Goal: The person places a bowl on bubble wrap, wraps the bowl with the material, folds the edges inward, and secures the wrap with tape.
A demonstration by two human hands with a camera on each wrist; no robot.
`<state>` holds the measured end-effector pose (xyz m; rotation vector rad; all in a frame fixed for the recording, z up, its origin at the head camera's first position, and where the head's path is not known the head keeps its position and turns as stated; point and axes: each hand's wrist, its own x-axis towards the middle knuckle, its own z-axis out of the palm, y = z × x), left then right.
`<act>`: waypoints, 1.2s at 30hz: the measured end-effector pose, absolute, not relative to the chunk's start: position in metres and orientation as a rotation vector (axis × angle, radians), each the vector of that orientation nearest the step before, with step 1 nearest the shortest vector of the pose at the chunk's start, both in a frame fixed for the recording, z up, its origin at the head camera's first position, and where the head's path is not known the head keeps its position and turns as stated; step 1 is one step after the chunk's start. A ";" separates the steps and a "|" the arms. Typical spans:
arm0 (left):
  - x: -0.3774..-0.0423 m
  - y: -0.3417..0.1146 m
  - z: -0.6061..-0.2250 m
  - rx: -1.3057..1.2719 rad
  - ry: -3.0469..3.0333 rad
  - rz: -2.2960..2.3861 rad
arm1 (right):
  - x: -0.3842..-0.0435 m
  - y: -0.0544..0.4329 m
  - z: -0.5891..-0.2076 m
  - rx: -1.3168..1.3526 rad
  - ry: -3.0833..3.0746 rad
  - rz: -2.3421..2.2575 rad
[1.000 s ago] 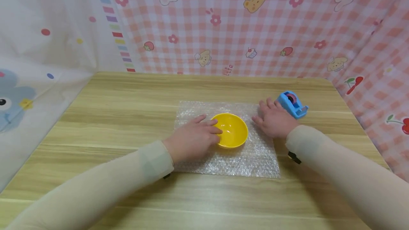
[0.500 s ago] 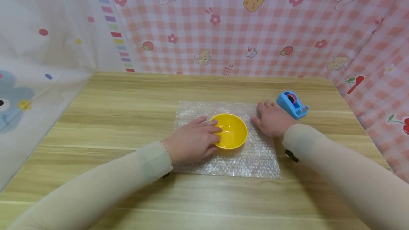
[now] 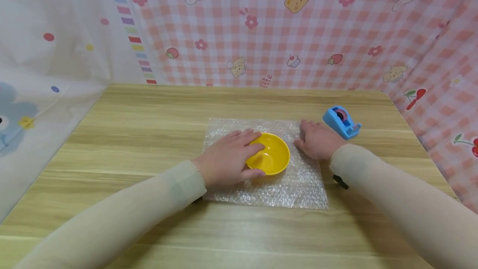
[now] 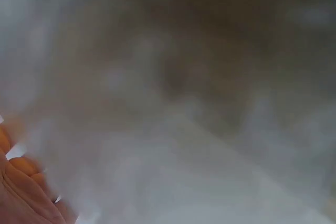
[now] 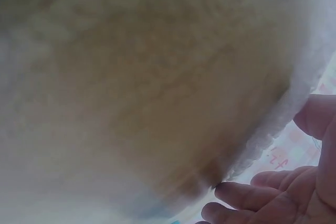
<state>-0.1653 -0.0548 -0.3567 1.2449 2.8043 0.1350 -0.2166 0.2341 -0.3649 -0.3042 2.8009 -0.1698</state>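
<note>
A yellow bowl point(image 3: 274, 159) sits upright on a flat sheet of bubble wrap point(image 3: 291, 192) in the head view. My left hand point(image 3: 228, 159) lies over the bowl's left side, fingers spread across the rim and thumb at the near rim. In the left wrist view, part of the left hand point(image 4: 26, 192) shows at the lower left; the rest is blur. My right hand point(image 3: 321, 139) touches the sheet's far right edge, fingertips pointing down. The right wrist view has that hand's thumb and fingers point(image 5: 252, 195) apart, tips right at the bubble wrap's edge point(image 5: 257, 142).
A blue tape dispenser point(image 3: 341, 123) with a pink roll stands just beyond the right hand. The wood-grain table point(image 3: 149, 136) is backed by a pink checked curtain point(image 3: 224, 20), with a white dotted curtain point(image 3: 74, 53) on the left.
My left hand has shifted slightly right and farther over the bowl, its thumb spreading out to the near rim. My right hand's fingers have drawn in and bent down at the sheet's edge.
</note>
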 end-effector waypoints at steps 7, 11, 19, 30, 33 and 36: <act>-0.168 -0.051 -0.357 1.190 2.782 0.181 | -0.217 0.231 -0.364 -0.319 2.794 -0.181; -0.169 -0.050 -0.355 1.151 2.765 0.218 | -0.217 0.228 -0.363 -0.302 2.784 -0.192; -0.169 -0.050 -0.356 1.118 2.751 0.232 | -0.217 0.223 -0.361 -0.284 2.797 -0.258; -0.168 -0.049 -0.356 1.101 2.755 0.225 | -0.213 0.226 -0.351 -0.198 2.794 -0.650; -0.168 -0.049 -0.356 1.098 2.759 0.229 | -0.212 0.229 -0.346 -0.152 2.786 -0.754; -0.168 -0.049 -0.357 1.100 2.760 0.229 | -0.211 0.231 -0.341 -0.067 2.756 -0.875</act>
